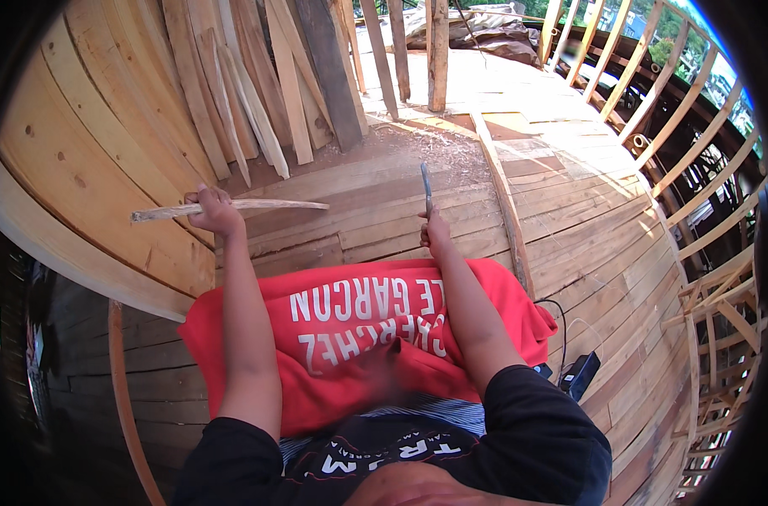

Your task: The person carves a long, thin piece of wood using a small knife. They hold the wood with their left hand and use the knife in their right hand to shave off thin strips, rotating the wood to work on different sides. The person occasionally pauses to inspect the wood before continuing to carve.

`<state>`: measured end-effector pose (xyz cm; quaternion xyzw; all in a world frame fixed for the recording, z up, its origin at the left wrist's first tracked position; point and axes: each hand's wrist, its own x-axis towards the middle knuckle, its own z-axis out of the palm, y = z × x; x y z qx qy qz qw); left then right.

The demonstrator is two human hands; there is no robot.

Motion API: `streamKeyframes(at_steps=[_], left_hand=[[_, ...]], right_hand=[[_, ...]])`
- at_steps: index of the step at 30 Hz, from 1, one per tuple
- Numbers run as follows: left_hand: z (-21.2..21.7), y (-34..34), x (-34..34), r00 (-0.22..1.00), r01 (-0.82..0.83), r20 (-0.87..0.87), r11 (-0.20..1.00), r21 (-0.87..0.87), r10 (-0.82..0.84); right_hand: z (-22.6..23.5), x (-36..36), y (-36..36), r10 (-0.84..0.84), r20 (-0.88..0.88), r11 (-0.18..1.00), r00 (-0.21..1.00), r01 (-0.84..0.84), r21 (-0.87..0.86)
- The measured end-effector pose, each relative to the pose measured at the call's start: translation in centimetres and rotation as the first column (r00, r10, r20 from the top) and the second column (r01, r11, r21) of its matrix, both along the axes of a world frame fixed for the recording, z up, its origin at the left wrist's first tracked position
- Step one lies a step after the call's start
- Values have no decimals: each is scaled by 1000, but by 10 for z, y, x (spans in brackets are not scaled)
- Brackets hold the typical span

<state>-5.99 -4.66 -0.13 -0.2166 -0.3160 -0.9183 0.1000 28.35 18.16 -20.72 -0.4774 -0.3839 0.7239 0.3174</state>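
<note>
My left hand [214, 211] is closed round a pale, slightly bent wooden stick [279, 205] near its thicker left end. The stick lies roughly crosswise and tapers to the right. My right hand [435, 232] grips the handle of a knife [427, 181], its narrow grey blade pointing away from me. Blade and stick are apart, with a stretch of plank floor showing between them. Over my lap is spread a red cloth [367, 295] with white lettering, beneath both forearms.
Loose boards [232, 93] lean at the far left beside a curved plank wall [97, 143]. Wood shavings [435, 148] litter the plank floor [384, 219] ahead. A narrow batten [502, 194] crosses the floor. Close by on the right sits a black box [580, 376] with a cable. Wooden railing [683, 152] curves along the right.
</note>
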Motion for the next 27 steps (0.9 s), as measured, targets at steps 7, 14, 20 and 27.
streamKeyframes(at_steps=[7,14,20,27], left_hand=[[-10,20,5,993,80,-67,968,-239,-99],[-51,39,-15,938,272,-108,894,-357,-329],[-70,46,-26,865,416,-82,798,-437,-495],[-41,59,36,882,436,-45,847,-304,-469]], right_hand=[[9,-10,15,3,-101,999,995,-8,-47],[45,-35,18,158,-211,982,965,-175,-66],[54,-61,15,321,-122,947,939,-321,17],[43,-67,20,447,105,876,888,-458,149]])
